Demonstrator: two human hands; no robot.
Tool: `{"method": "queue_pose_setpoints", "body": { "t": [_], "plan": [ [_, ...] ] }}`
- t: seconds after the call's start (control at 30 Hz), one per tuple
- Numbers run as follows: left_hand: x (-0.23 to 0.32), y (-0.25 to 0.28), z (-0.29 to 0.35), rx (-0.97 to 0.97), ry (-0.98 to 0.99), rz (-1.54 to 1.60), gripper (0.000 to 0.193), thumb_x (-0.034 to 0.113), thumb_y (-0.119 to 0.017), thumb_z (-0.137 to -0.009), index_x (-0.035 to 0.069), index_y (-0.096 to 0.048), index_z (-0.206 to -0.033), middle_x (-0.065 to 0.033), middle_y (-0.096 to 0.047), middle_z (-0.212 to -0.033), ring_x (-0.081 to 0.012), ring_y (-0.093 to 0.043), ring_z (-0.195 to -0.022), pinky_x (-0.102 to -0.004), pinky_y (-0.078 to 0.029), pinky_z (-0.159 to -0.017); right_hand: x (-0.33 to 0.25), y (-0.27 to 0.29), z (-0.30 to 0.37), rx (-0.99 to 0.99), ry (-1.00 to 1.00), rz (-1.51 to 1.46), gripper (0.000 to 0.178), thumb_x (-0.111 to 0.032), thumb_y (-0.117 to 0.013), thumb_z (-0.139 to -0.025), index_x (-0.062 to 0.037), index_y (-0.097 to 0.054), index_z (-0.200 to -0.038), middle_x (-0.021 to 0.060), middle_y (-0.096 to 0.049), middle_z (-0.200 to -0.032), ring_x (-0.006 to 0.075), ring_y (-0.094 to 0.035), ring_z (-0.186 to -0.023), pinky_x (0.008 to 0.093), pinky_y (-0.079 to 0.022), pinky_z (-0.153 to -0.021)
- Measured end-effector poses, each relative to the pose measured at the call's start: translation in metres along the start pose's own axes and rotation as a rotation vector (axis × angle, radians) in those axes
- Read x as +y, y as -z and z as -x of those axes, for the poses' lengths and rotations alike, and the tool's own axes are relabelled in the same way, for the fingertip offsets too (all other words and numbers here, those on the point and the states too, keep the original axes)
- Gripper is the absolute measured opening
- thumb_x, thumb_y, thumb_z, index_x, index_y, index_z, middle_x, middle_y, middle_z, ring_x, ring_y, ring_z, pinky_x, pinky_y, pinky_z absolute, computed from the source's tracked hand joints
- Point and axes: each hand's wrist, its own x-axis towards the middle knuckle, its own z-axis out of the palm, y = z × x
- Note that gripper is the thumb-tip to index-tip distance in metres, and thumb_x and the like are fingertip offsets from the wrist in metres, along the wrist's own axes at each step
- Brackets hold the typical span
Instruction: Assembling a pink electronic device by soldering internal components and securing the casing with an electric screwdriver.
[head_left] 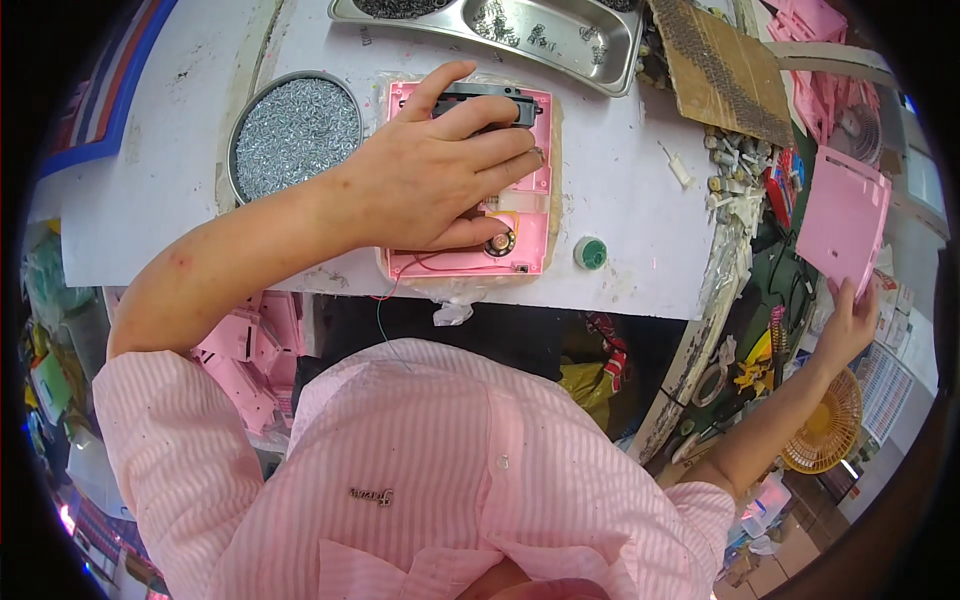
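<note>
Pink housing (535,225), beside bowl (233,163), is partly obscured by spread left fingers (500,152); pink panel (842,212) is gripped by right fingers (847,297).

It's a head-worn fisheye looking pretty much straight down from close up, with the shirt (420,450) near and the table (640,235) far.

pink is shared by the rectangular pink plastic casing (541,225) and the flat pink plastic panel (845,210); the long dark grey plastic part (490,90) is set against it. the cloth shirt (420,430) is patterned with pale pink and white stripes. the table (640,235) is surfaced in white. silver is shown by the small metal screws (300,135), green by the small round tub (591,253), brown by the cardboard sheet (720,60), orange-yellow by the round openwork basket (830,425).
</note>
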Motion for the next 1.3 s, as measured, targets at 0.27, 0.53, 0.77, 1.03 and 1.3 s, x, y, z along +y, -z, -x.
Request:
{"method": "queue_pose_setpoints", "body": {
  "t": [0.27,0.53,0.77,1.03,1.3],
  "plan": [
    [0.002,0.0,0.001,-0.017,0.0,-0.021,0.063,0.051,-0.062,-0.086,0.015,-0.06,-0.137,-0.0024,-0.058,-0.131,-0.0235,-0.048,-0.127,-0.0596,-0.016,-0.12,-0.065,-0.043,0.072,-0.071,-0.105,-0.298,0.037,0.003,-0.056,-0.098,0.0123,-0.053,-0.133,0.0177,-0.066,-0.117,0.0212,-0.069,-0.097,0.0321,-0.062,-0.08],
    [0.004,0.008,0.035,-0.038,0.076,-0.094,0.074,0.063,-0.062,-0.08,0.019,-0.057,-0.14,-0.0013,-0.051,-0.149,-0.0267,-0.036,-0.146,-0.0637,-0.009,-0.12,-0.088,-0.088,0.118,-0.288,-0.368,-0.939,0.051,-0.006,-0.063,-0.092,0.0099,-0.048,-0.138,0.0165,-0.066,-0.115,0.0185,-0.068,-0.091,0.0278,-0.055,-0.067],
    [0.008,0.024,0.028,0.01,0.147,0.143,0.075,0.054,-0.071,-0.081,0.012,-0.055,-0.141,-0.0072,-0.056,-0.141,-0.0294,-0.047,-0.136,-0.0542,-0.029,-0.114,-0.094,-0.126,0.145,-0.342,-0.534,-1.23,0.059,-0.014,-0.068,-0.09,0.0098,-0.046,-0.139,0.0155,-0.068,-0.113,0.0161,-0.07,-0.088,0.0241,-0.058,-0.062],
    [0.037,0.033,0.028,0.492,1.032,1.514,0.029,0.021,-0.067,-0.098,0.001,-0.059,-0.118,-0.0035,-0.068,-0.088,-0.0005,-0.053,-0.059,-0.0163,-0.037,-0.046,-0.175,-0.214,0.15,-0.618,-0.307,-0.896,0.05,-0.011,-0.07,-0.093,0.0085,-0.053,-0.136,0.0126,-0.068,-0.118,0.0135,-0.064,-0.092,0.0241,-0.055,-0.059],
    [0.026,0.032,0.044,0.991,0.978,1.369,0.025,0.016,-0.066,-0.099,0.0,-0.059,-0.117,-0.0074,-0.07,-0.097,-0.0056,-0.058,-0.069,-0.0189,-0.043,-0.055,-0.177,-0.258,0.151,-0.488,0.111,-0.037,0.014,-0.015,-0.074,-0.081,-0.0026,-0.07,-0.078,0.0054,-0.069,-0.065,0.012,-0.066,-0.059,0.0269,-0.05,-0.056]
  ]
}}
